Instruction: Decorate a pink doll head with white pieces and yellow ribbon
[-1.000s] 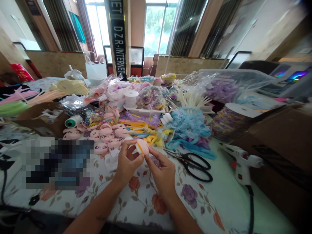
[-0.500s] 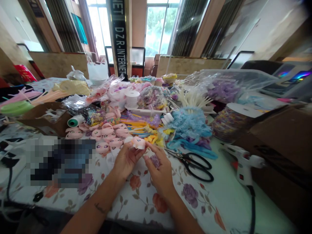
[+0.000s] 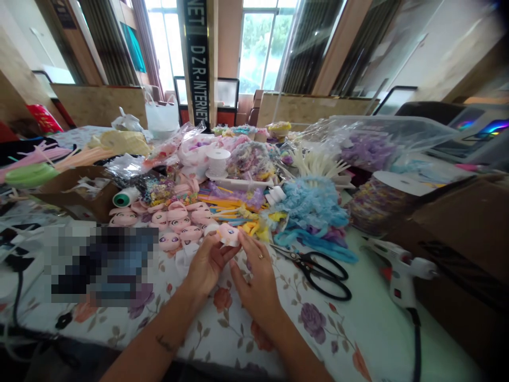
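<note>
A small pink doll face (image 3: 228,234) with a printed eye is held up over the flowered cloth. My left hand (image 3: 207,265) pinches it from the left, fingers curled behind and under it. On its right edge are the fingertips of my right hand (image 3: 256,276), with a ring on one finger; that thumb sits lower, apart from the face. Several similar pink doll heads (image 3: 178,225) lie in a cluster just beyond my left hand. Black-handled scissors (image 3: 324,273) rest to the right of my right hand, blades toward it.
A white glue gun (image 3: 397,268) with a cord lies at the right beside a cardboard box (image 3: 465,228). Blue ruffled trim (image 3: 310,199), a white spool (image 3: 218,162) and bagged materials crowd the back. An open brown box (image 3: 75,193) and a blurred-out patch are on the left.
The doll face is turned slightly and its printed eye shows more clearly. My right hand has rolled a little, bringing the ring into sight. The whole view has shifted slightly.
</note>
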Action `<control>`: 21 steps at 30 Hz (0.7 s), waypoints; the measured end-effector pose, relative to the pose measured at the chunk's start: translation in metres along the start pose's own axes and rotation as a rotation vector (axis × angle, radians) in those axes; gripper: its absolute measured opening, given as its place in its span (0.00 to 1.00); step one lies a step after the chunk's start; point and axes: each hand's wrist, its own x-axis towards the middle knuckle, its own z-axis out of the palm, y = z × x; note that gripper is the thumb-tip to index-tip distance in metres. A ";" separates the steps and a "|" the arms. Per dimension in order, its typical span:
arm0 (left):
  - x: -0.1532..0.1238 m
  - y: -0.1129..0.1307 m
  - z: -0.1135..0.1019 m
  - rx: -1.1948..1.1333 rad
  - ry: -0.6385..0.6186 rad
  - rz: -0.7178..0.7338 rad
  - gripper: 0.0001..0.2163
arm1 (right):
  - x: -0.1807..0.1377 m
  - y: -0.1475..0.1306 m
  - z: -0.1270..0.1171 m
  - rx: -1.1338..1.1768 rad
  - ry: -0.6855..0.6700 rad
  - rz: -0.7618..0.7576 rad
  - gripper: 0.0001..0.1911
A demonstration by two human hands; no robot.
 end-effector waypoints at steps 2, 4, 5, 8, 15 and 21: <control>-0.002 0.001 0.003 0.018 -0.015 0.013 0.08 | -0.001 0.000 -0.001 0.019 0.009 0.004 0.30; -0.005 0.003 0.007 0.079 -0.019 0.069 0.09 | -0.002 0.000 -0.003 0.062 0.016 0.042 0.28; -0.007 0.004 0.009 0.125 -0.020 0.118 0.10 | -0.002 0.001 -0.004 0.091 0.019 0.078 0.27; -0.012 0.008 0.013 0.272 -0.039 0.314 0.14 | -0.003 0.005 -0.011 0.194 0.069 0.230 0.22; -0.019 0.018 0.006 0.263 -0.411 0.095 0.20 | -0.004 0.002 -0.044 0.453 0.053 0.182 0.20; -0.022 0.021 0.002 0.233 -0.541 -0.004 0.21 | -0.001 -0.017 -0.054 0.322 -0.002 -0.069 0.30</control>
